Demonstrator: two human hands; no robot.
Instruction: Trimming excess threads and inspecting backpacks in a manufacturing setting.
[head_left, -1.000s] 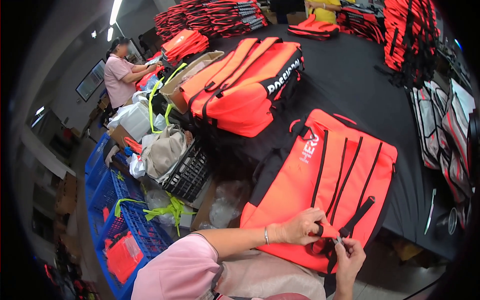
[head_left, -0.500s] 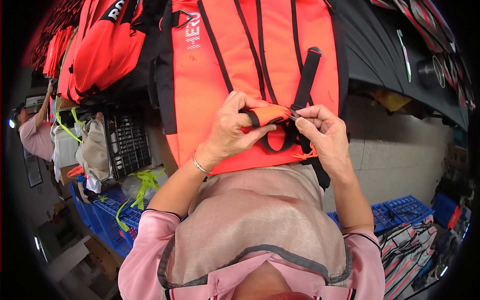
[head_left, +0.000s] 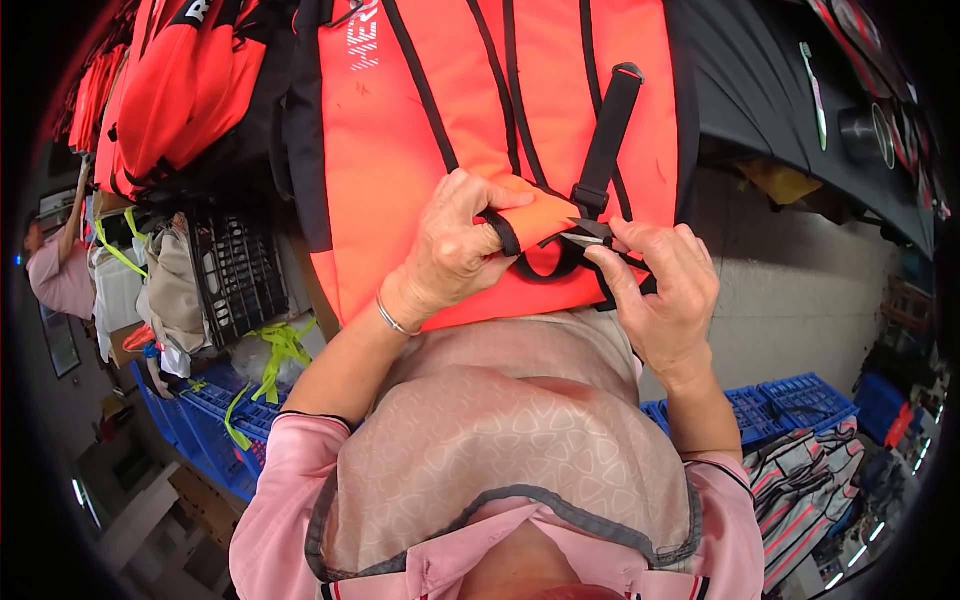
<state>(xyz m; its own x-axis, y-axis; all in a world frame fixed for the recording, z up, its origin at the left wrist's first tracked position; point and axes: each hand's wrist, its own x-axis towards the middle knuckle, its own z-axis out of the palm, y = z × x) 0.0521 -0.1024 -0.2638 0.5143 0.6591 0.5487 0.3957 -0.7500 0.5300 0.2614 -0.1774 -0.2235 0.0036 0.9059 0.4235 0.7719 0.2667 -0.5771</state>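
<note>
A bright orange-red backpack with black edging lies in front of me, its straps facing up. My left hand is closed on a folded orange strap end with a black binding, pinching it between thumb and fingers. In my right hand is a pair of thread snips, gripped between thumb and fingers. Their pointed metal blades are apart, touching or very near the tip of the strap end. Just beyond hangs a black webbing strap with a buckle.
More orange backpacks are piled at the far left. A black crate and blue crates stand left; another blue crate is at right. A toothbrush and a dark cup rest on black cloth. Another person is far left.
My right hand has moved slightly right and down, and the snips' blades now show plainly apart at the strap end. The backpack sits a little higher and further left in view.
</note>
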